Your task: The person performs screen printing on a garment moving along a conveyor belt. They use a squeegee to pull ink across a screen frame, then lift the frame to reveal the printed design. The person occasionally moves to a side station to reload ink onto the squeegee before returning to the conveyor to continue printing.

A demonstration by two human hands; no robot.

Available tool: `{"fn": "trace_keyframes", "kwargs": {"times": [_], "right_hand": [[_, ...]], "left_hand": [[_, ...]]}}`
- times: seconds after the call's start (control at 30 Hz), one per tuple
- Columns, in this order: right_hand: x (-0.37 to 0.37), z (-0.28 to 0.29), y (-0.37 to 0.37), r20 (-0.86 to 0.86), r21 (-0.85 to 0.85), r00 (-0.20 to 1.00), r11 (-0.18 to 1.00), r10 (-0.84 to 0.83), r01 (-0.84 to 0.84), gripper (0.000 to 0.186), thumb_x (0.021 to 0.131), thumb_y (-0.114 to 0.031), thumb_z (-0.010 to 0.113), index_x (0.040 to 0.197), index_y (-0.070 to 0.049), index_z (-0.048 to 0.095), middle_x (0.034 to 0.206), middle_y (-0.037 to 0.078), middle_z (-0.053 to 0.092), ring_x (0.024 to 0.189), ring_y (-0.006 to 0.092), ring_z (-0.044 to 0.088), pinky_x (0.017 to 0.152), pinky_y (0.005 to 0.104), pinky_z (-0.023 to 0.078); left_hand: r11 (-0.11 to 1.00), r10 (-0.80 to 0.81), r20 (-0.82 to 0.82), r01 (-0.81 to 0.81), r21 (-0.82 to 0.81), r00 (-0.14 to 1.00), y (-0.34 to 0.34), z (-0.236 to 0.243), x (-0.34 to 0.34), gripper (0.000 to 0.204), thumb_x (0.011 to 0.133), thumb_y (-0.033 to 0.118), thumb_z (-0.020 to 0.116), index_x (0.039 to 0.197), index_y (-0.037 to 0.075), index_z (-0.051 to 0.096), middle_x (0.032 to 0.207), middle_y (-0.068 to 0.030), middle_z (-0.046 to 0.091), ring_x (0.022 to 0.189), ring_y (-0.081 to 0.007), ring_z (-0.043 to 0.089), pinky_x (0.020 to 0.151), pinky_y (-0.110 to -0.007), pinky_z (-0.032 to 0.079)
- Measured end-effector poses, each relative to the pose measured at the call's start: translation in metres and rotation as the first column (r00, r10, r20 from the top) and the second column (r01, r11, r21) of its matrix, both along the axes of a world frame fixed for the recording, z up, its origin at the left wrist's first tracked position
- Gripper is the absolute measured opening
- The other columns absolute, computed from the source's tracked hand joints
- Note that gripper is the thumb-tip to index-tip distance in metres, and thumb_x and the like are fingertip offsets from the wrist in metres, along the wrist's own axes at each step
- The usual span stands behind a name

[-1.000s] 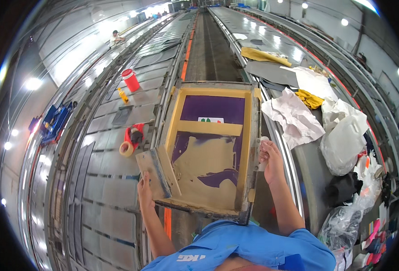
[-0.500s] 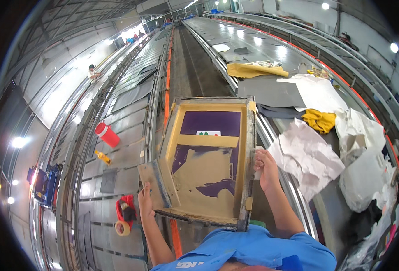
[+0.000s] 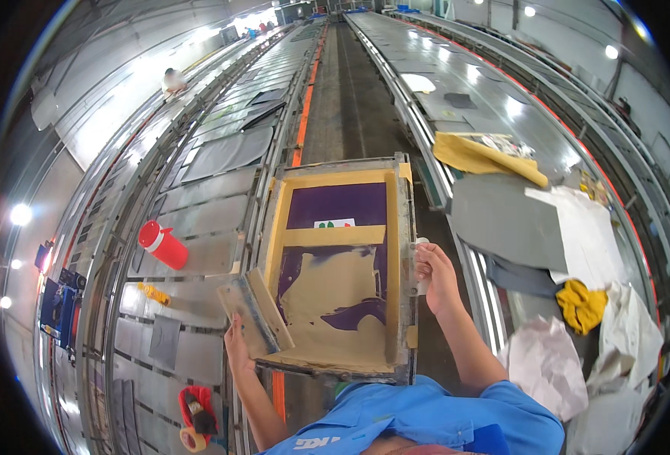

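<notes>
A screen-printing frame (image 3: 406, 265) hangs in front of my body above the aisle between two long tables. Its mesh is purple, edged with yellowish tape, and beige ink (image 3: 327, 280) is smeared over the nearer part. My right hand (image 3: 438, 279) is closed round a pale handle on the frame's right side. On the left, my left hand (image 3: 240, 347) grips a squeegee (image 3: 253, 315), which leans over the frame's near left corner. The squeegee hides part of that hand, so whether it also grips the frame is not visible.
The left table holds a red jug (image 3: 167, 246), a yellow bottle (image 3: 154, 294), grey sheets (image 3: 165, 338) and a tape roll (image 3: 192, 439) beside a red cloth (image 3: 198, 406). Grey panels (image 3: 502, 220), crumpled paper (image 3: 546, 364) and a yellow cloth (image 3: 580, 306) lie on the right table. A person (image 3: 173, 83) stands far left.
The view has shifted, so the right table's things appear farther right and lower. The frame sits slightly farther left in view, with both hands keeping their hold.
</notes>
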State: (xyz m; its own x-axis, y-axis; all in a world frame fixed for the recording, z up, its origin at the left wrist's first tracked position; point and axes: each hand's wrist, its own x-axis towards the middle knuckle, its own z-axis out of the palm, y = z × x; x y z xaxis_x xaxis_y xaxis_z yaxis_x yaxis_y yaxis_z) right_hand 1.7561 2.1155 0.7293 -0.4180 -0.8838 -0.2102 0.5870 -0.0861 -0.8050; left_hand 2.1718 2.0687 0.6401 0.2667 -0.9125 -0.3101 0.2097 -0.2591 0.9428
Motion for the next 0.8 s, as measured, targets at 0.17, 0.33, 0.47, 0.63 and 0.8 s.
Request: {"fn": "trace_keyframes", "kwargs": {"times": [0.17,0.33,0.47,0.63,0.8], "right_hand": [[-0.032,-0.001,-0.089,-0.019,-0.048,1.000,0.999,-0.025,0.024,0.006,0.094,-0.010,0.059,0.097,-0.006,0.056,0.077,-0.005,0.045,0.063,0.0038,0.038,0.058,0.0216,0.033],[-0.048,0.001,-0.137,-0.005,-0.058,0.993,0.992,-0.116,0.116,0.007,0.094,-0.009,0.057,0.100,-0.005,0.056,0.080,-0.004,0.046,0.063,0.0040,0.038,0.059,0.0220,0.034],[-0.082,-0.013,-0.181,0.002,-0.062,0.974,0.972,-0.227,0.227,0.008,0.094,-0.010,0.057,0.101,-0.005,0.055,0.080,-0.004,0.045,0.063,0.0035,0.038,0.058,0.0212,0.034],[-0.115,-0.034,-0.227,0.035,-0.018,0.950,0.950,-0.312,0.312,0.007,0.095,-0.013,0.059,0.098,-0.007,0.057,0.075,-0.008,0.042,0.059,0.0016,0.036,0.056,0.0200,0.031],[-0.166,-0.027,-0.336,0.061,-0.071,0.958,0.956,-0.281,0.285,0.009,0.094,-0.010,0.059,0.102,-0.006,0.057,0.075,-0.007,0.043,0.060,0.0022,0.039,0.055,0.0200,0.033]], "left_hand": [[0.999,-0.038,0.184,0.037,0.006,0.982,-0.089,0.023,-0.040,0.056,0.097,0.042,0.060,0.124,-0.008,0.058,0.120,-0.0132,0.061,0.108,-0.0198,0.059,0.090,-0.036,0.050],[0.995,-0.102,0.120,0.098,0.036,0.988,-0.193,0.022,-0.060,0.063,0.095,0.044,0.062,0.128,-0.008,0.053,0.124,-0.0145,0.057,0.107,-0.0203,0.059,0.089,-0.035,0.052],[0.987,-0.162,0.110,0.160,0.025,0.981,-0.279,0.023,-0.107,0.069,0.093,0.047,0.065,0.129,-0.010,0.050,0.124,-0.0176,0.056,0.104,-0.0213,0.060,0.083,-0.035,0.054],[0.963,-0.269,0.143,0.268,0.030,0.952,-0.344,0.027,-0.157,0.070,0.092,0.049,0.066,0.127,-0.010,0.052,0.120,-0.0195,0.058,0.106,-0.0219,0.060,0.084,-0.035,0.053],[0.958,-0.270,0.134,0.280,-0.066,0.954,-0.448,0.030,-0.204,0.068,0.093,0.047,0.065,0.128,-0.009,0.053,0.118,-0.0166,0.061,0.106,-0.0230,0.060,0.087,-0.036,0.052]]}}
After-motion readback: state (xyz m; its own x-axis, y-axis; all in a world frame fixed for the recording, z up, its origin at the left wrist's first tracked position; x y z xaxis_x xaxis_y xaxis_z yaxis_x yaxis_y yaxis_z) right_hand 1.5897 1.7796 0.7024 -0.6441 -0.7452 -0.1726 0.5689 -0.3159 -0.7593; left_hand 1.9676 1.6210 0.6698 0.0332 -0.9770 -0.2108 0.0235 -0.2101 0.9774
